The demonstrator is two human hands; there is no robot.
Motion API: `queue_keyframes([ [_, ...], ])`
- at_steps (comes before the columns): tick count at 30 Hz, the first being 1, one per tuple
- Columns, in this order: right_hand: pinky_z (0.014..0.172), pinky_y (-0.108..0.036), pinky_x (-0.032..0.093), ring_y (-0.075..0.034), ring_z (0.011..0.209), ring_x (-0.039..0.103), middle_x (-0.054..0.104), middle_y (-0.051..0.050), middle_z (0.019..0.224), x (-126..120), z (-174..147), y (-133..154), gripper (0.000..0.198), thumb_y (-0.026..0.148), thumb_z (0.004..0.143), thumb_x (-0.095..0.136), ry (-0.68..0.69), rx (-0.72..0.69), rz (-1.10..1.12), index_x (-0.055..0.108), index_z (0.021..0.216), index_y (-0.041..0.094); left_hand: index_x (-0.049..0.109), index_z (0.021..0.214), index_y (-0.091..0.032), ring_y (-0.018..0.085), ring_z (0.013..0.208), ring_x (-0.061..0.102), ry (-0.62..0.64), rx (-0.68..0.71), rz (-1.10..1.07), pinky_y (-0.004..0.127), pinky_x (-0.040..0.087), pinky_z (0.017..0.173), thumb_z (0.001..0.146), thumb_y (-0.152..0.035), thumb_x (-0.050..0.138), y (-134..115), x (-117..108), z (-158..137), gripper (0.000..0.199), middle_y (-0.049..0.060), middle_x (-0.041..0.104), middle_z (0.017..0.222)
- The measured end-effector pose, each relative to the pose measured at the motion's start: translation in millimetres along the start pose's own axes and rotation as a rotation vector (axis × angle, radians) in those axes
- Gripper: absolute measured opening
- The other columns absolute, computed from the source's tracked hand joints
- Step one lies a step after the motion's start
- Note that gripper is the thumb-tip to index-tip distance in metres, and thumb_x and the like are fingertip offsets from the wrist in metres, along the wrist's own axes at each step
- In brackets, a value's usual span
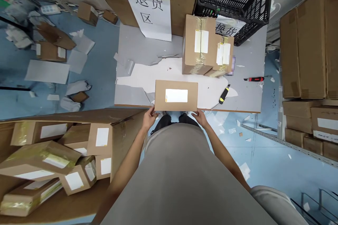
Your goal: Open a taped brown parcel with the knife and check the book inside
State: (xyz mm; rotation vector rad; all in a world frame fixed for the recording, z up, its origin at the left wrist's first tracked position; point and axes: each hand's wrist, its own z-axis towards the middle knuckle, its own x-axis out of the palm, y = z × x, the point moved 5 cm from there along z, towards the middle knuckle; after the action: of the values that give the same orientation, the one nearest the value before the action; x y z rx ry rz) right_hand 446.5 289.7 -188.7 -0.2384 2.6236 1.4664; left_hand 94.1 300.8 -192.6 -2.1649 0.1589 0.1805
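A brown cardboard box (163, 106) with a blank-looking white label (176, 95) lies at the table's front edge, right before me. My left hand (150, 117) grips its near left corner, fingers curled at the edge. At the near right corner, my right hand (200, 117) pinches the box in the same way. The undersides of both grips are hidden. To the right of the box, a black and yellow utility knife (224, 95) rests on the table (243, 100). A red and black utility knife (255, 79) lies farther right.
Two taped boxes, one larger (191, 47) and one smaller (225, 51), stand behind. A large carton with a paper sign (155, 10) and a black crate (237, 0) line the back. An open carton (126, 133) of boxes is at left; shelved boxes (311, 49) are at right.
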Motion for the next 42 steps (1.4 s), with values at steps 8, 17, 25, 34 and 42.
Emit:
queue_keyframes([
  [8,0.111,-0.052,0.063,-0.033,0.108,0.077,0.081,-0.011,0.109,-19,-6,48,0.067,0.086,0.084,0.077,-0.141,-0.1,-0.088,0.086,0.104,0.023,0.084,0.132,-0.016,0.035,0.129,0.075,-0.185,0.188,0.108,0.05,0.059,0.119,0.088,-0.072,0.079,-57,-19,-19,0.072,0.017,0.078,0.139],
  [17,0.101,-0.049,0.063,-0.034,0.1,0.077,0.082,-0.013,0.099,-31,28,99,0.071,0.084,0.091,0.073,-0.221,-0.157,-0.248,0.092,0.108,0.018,0.088,0.116,-0.014,0.04,0.125,0.076,-0.316,0.144,0.159,0.05,0.059,0.115,0.093,-0.06,0.079,-99,-25,10,0.053,0.013,0.087,0.122],
  [25,0.11,-0.051,0.063,-0.033,0.112,0.078,0.086,-0.014,0.114,-35,39,64,0.068,0.079,0.098,0.059,-0.183,-0.148,-0.177,0.087,0.12,0.02,0.078,0.136,-0.013,0.031,0.125,0.076,-0.217,0.083,-0.001,0.046,0.061,0.113,0.099,-0.058,0.063,-43,-36,36,0.06,0.017,0.082,0.136],
  [34,0.114,-0.054,0.061,-0.035,0.136,0.071,0.077,-0.014,0.148,-1,26,20,0.091,0.056,0.079,0.083,0.066,-0.053,-0.067,0.065,0.161,0.023,0.076,0.139,-0.016,0.038,0.131,0.073,-0.07,0.044,0.121,0.059,0.057,0.119,0.07,-0.034,0.077,-1,-12,22,0.071,0.017,0.08,0.138],
  [42,0.13,-0.052,0.049,-0.034,0.152,0.063,0.075,-0.009,0.155,-9,11,69,0.073,0.075,0.089,0.08,-0.005,-0.186,-0.063,0.08,0.144,0.027,0.086,0.117,-0.019,0.036,0.149,0.063,-0.119,0.2,0.045,0.045,0.052,0.127,0.081,-0.038,0.069,-57,-29,14,0.044,0.013,0.074,0.152],
])
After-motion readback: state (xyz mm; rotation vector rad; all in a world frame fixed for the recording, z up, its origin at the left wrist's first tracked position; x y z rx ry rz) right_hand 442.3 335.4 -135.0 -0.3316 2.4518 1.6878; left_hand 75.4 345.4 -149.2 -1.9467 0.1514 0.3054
